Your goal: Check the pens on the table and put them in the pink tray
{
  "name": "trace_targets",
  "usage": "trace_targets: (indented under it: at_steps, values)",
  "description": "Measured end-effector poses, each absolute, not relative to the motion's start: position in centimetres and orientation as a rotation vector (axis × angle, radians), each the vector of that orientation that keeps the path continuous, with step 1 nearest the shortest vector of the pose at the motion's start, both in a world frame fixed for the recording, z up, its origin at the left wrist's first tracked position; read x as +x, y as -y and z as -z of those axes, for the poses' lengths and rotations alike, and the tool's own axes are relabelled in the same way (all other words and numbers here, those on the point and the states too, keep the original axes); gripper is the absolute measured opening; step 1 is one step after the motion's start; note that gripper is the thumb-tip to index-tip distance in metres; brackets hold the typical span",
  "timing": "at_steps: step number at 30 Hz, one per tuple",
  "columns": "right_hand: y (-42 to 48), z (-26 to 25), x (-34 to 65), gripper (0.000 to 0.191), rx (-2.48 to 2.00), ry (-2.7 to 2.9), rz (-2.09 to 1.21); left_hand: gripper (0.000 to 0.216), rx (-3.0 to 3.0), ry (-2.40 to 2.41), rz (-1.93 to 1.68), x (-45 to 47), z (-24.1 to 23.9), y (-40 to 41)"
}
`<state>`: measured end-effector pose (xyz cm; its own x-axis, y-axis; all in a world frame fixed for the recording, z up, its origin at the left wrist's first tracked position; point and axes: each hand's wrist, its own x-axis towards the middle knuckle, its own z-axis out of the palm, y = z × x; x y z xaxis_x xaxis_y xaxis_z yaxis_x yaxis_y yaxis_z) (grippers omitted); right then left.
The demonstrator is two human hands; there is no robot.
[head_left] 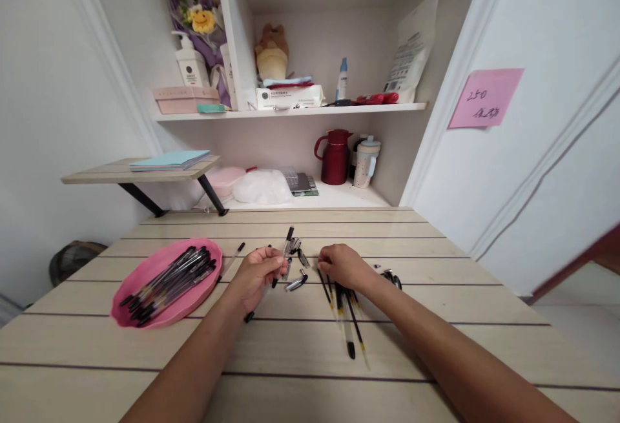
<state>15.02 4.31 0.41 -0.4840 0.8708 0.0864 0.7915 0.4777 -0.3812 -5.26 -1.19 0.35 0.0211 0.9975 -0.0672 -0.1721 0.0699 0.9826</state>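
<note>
My left hand (259, 274) is closed around a clear pen barrel (284, 252) with black ends, held tilted above the table. Another pen, partly covered by that hand, lies beneath it with its black end (249, 316) showing. My right hand (343, 267) is bent down over a bunch of pen refills (357, 323) with dark ink and yellowish ends. Its fingertips pinch at the top of one refill (324, 288); the hand itself partly hides the contact. Between the hands lie several black pen caps (303, 257) and a silver-and-black clip-like piece (296, 281).
A pink oval tray (119, 307) full of assembled pens stands at left, with a single pen (232, 260) beside it. More black caps (391, 278) lie right of my right hand. Behind are a raised wooden shelf (111, 170), a plastic bag (264, 187) and a red jug (335, 158).
</note>
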Motion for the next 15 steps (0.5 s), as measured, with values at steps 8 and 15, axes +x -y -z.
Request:
trace_targets:
  at_steps: [8,15]
  values:
    - [-3.6,-0.5,14.7,0.018,-1.524,2.502,-0.332,0.039,0.853,-0.879,-1.153,-4.7,-0.1,1.5]
    - [-2.2,0.4,13.2,0.022,-1.753,2.504,-0.200,0.032,0.877,-0.846,-1.095,-4.2,0.1,1.9]
